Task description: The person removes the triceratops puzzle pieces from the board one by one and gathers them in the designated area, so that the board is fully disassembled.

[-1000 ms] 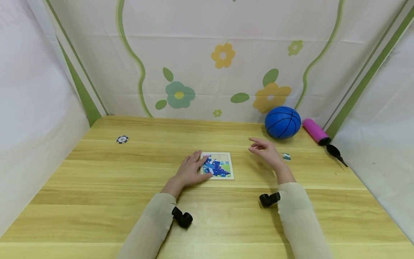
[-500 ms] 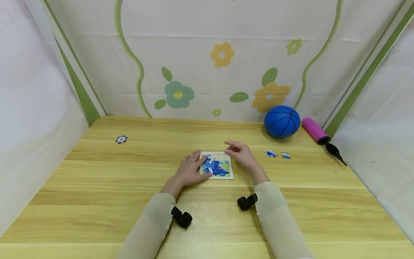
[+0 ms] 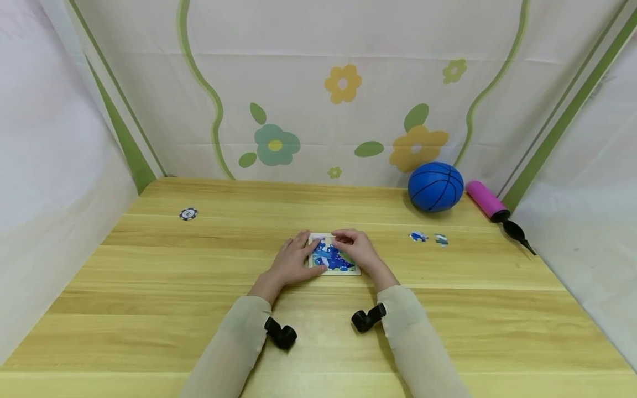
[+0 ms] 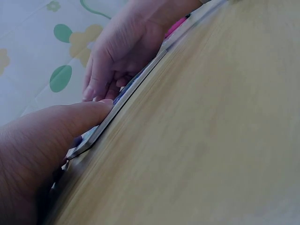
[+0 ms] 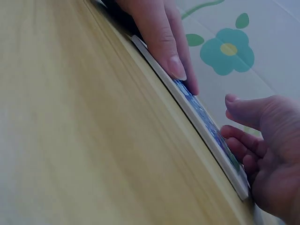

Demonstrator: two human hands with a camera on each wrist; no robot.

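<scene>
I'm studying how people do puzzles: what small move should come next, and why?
Perhaps press down with the right hand on the puzzle: its fingers bend over it while the left hand rests on its left side. Two loose pieces lie aside; whether the fingers hold another is hidden.

So on a pale wood table (image 3: 149, 309), a square white-framed puzzle (image 3: 335, 264) is being overlapped from either side by a bare left hand (image 3: 293, 261) and bare right hand (image 3: 360, 250). Off right, a jagged blue piece (image 3: 418, 236) and a green-and-white piece (image 3: 441, 240) are being backed by a round blue ball (image 3: 436, 187), itself being flanked rightward by a pink cylindrical pump (image 3: 497, 214). Way left, a round black-and-white chip (image 3: 188, 214) is being hosted.
</scene>
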